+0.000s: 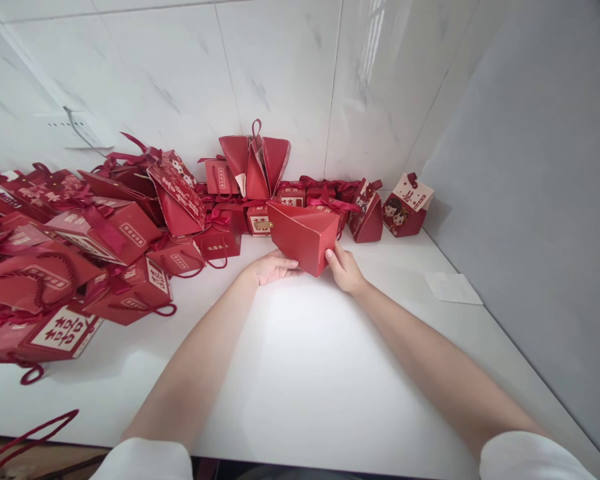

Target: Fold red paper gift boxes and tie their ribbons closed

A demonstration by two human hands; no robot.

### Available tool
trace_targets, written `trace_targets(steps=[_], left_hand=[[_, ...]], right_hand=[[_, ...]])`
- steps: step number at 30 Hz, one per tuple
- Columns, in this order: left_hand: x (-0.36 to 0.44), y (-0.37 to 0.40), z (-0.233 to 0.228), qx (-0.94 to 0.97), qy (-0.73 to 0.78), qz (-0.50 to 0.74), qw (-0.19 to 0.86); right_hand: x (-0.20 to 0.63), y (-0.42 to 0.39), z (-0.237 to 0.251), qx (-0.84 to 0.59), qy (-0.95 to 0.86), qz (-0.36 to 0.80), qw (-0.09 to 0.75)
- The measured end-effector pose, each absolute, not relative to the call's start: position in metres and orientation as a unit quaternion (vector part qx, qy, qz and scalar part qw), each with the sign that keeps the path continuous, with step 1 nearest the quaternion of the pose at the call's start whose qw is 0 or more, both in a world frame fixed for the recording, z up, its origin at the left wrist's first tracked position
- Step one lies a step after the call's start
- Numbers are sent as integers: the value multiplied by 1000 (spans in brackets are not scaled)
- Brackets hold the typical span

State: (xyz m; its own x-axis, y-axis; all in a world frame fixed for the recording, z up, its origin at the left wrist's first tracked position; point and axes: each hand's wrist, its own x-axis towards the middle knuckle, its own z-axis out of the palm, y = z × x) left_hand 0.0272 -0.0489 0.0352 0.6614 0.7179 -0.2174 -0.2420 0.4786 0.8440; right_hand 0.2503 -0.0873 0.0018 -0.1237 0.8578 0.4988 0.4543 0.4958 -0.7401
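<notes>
Head view: left hand (270, 267) and right hand (344, 268) grip plain red box (303, 237) on white bench (300, 360); double-happiness label on box (63, 331) at left; other writing unreadable

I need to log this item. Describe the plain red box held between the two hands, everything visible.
The plain red box looks like matte card, with sharp folded edges and an angular, wedge-like shape, tilted with one corner pointing toward the person. No print shows on the faces turned to the camera. It sits low over the white table, in front of a row of decorated red boxes. The left hand touches its lower left edge; the right hand grips its lower right corner.
</notes>
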Motion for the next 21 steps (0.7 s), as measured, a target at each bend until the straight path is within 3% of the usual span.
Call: trace_targets(steps=[13,17,21], left_hand=[[30,-54,38,412,289,318,803],[41,-54,45,412,280,380,779],[64,-61,92,427,256,511,701]], right_hand=[[250,-86,2,-458,-712,222,483],[248,-86,4,-437,-716,257,480],[246,-87,8,-423,-716,289,474]])
